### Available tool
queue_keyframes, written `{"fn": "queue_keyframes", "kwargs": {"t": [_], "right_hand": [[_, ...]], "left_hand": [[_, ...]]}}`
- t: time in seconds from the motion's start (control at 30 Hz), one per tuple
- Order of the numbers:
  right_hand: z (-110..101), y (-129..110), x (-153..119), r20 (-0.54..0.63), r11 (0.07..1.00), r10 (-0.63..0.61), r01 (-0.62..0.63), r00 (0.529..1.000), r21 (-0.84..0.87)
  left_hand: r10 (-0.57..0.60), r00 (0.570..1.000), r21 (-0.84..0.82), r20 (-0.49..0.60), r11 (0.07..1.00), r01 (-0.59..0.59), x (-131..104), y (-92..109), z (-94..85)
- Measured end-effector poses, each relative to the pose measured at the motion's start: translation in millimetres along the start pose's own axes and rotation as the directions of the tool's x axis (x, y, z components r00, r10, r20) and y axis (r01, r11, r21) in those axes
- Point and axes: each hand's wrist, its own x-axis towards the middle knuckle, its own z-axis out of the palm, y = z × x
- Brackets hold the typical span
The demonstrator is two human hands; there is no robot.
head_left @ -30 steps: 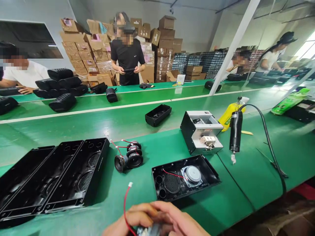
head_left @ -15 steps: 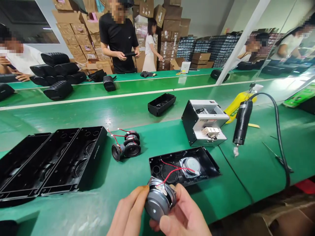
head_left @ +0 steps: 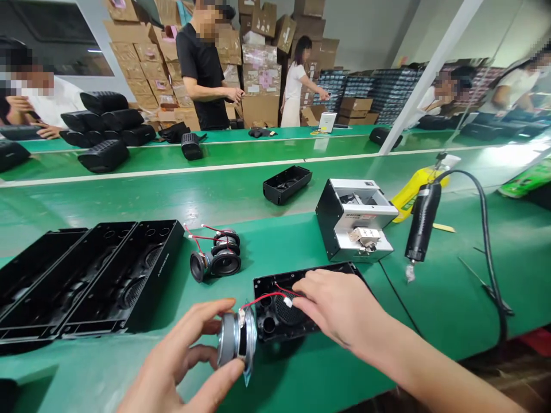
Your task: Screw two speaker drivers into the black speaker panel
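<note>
My left hand [head_left: 189,361] grips a round speaker driver [head_left: 230,341] by its rim and magnet, tilted on its side, with a clear film hanging at its edge. A red wire [head_left: 262,297] runs from the driver to a white plug [head_left: 287,301] beside my right fingertips. My right hand [head_left: 331,304] reaches over an open black speaker housing [head_left: 275,334], fingers drawn together over the grille [head_left: 287,312]. What they pinch is hidden, and the hand covers the housing's right part. Another thin red wire inside the housing leads under these fingers.
Several loose drivers [head_left: 226,261] with red wires lie left of the housing. Open black housings [head_left: 124,275] line the left side. A silver-and-black screw feeder [head_left: 359,223] stands behind; an electric screwdriver [head_left: 424,221] hangs at right. Co-workers [head_left: 202,74] are across the line.
Both hands held the driver before. My right hand has left it and moved over the housing; my left hand has carried the driver left and turned it sideways.
</note>
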Motion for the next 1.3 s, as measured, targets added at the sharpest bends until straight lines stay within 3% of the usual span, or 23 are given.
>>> {"fn": "queue_keyframes", "kwargs": {"t": [0.07,0.17,0.3,0.37,0.43,0.53,0.63,0.73,1.0,1.3], "right_hand": [[9,-5,20,0.084,0.996,0.017,-0.01,0.996,-0.086],[19,-11,37,0.137,0.995,0.009,0.004,0.991,-0.1],[8,2,27,0.133,0.998,0.0,0.009,0.991,-0.068],[1,18,11,0.119,1.0,-0.013,0.015,0.993,-0.021],[-1,36,-6,0.068,0.995,-0.064,0.058,0.996,0.083],[9,59,-27,-0.157,0.948,-0.139,0.177,0.978,0.263],[25,69,-35,-0.381,0.913,-0.183,0.301,0.906,0.276],[35,72,-33,-0.466,0.903,-0.204,0.349,0.861,0.25],[42,74,-27,-0.528,0.854,-0.17,0.392,0.832,0.342],[43,76,-27,-0.554,0.843,-0.162,0.406,0.817,0.352]], "left_hand": [[-0.079,0.989,-0.057,0.129,0.995,0.087,13,9,-3.2],[-0.184,0.939,-0.149,0.291,0.961,0.234,30,30,-2.7],[-0.208,0.907,-0.197,0.366,0.935,0.294,49,52,1.2],[-0.154,0.925,-0.125,0.347,0.97,0.209,57,58,6.7],[-0.052,0.946,0.015,0.321,0.999,0.049,66,61,16.8],[0.102,0.932,0.249,0.348,0.948,-0.196,77,62,38.5],[0.166,0.9,0.429,0.403,0.834,-0.346,84,60,58.2],[0.168,0.888,0.518,0.427,0.76,-0.393,88,56,66.7],[0.12,0.852,0.529,0.51,0.737,-0.421,94,50,70.6],[0.305,0.812,0.522,0.498,0.643,-0.561,92,39,72.9]]}}
